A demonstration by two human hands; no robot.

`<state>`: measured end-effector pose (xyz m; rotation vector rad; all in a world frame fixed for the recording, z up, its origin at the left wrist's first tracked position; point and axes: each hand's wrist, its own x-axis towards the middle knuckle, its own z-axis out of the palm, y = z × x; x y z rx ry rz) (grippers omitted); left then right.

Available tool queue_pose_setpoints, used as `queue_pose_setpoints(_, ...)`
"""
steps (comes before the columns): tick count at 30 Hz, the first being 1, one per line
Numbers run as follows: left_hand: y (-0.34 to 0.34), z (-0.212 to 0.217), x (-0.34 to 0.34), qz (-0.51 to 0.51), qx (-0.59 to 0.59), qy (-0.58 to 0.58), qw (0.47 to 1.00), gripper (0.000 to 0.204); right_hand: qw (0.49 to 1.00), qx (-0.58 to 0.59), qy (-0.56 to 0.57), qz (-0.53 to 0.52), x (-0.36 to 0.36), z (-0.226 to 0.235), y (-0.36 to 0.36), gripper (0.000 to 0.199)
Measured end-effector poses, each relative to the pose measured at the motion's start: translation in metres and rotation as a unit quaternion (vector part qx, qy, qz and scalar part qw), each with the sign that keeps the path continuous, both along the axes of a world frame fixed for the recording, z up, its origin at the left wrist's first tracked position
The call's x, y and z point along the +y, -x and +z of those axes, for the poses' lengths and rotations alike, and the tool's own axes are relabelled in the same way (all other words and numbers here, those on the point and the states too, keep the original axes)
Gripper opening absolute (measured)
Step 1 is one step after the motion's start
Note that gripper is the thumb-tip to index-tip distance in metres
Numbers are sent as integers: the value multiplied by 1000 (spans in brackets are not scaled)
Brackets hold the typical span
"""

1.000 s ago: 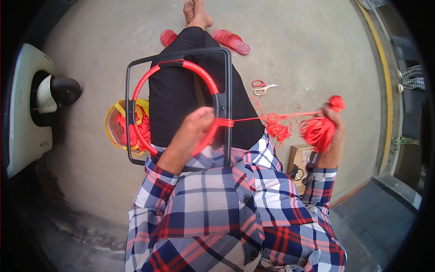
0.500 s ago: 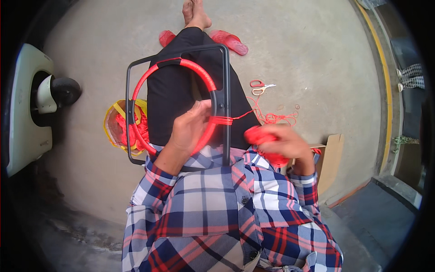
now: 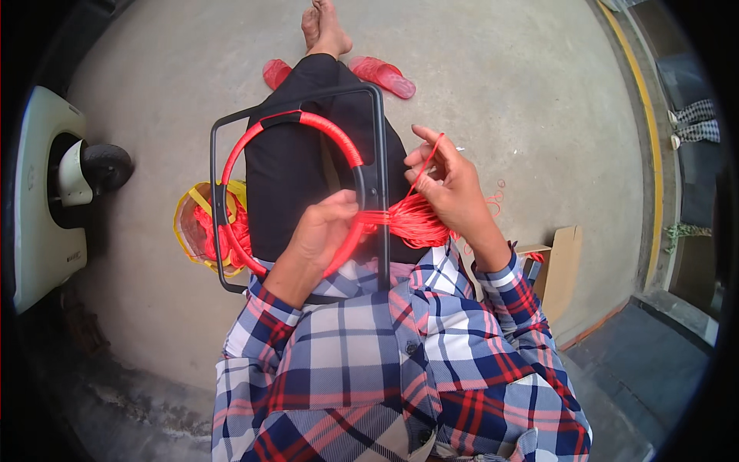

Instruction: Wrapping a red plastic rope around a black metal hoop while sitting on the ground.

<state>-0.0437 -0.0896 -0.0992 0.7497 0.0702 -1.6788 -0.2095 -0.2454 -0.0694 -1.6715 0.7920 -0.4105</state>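
1. Concrete floor (image 3: 500, 85): broad and bare ahead and to the right, so there is plenty of room on that side for drawing cord out. A white scooter (image 3: 46, 192) stands on the left; a raised ledge (image 3: 654, 323) runs along the right.
2. Black metal frame (image 3: 377, 154): rests across the seated person's lap, legs stretched forward. Its right bar lies between the two hands, an edge the cord could catch on.
3. Ring (image 3: 308, 123): sits inside the frame, its upper arc and lower right wrapped in red, a dark unwrapped stretch between them on the right.
4. Left hand (image 3: 327, 227): closed on the lower right arc of the ring, pinning the wrap. Judgement: the thumb should hold the last turn so it cannot slacken.
5. Right hand (image 3: 454, 189): just right of the frame bar, fingers half spread, holding the red cord bundle (image 3: 412, 219), with one strand up over the fingers. Judgement: keep the tension even and lay each turn touching the one before.
6. Yellow bag (image 3: 196, 231): on the floor at the left, holding more red cord, close to the frame corner.
7. Red sandals (image 3: 381, 75): by the bare feet, well apart from the work.
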Motion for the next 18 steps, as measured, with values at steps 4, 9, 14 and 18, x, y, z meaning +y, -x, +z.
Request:
queue_pose_setpoints(4, 4, 0, -3, 51, 8, -30, 998, 28, 986, -26, 162, -21, 13, 7, -20, 79)
queue_pose_setpoints(9, 4, -9, -2, 55, -54, -48, 996, 29, 952, -42, 300, 40, 12, -2, -32, 88)
queue_pose_setpoints(14, 5, 2, -4, -26, -35, -65, 997, 30, 976, -86, 199, -18, 17, -11, -24, 89)
queue_pose_setpoints(18, -4, -11, 6, -72, 50, -35, 996, 27, 963, -95, 254, 9, 22, 3, -31, 82)
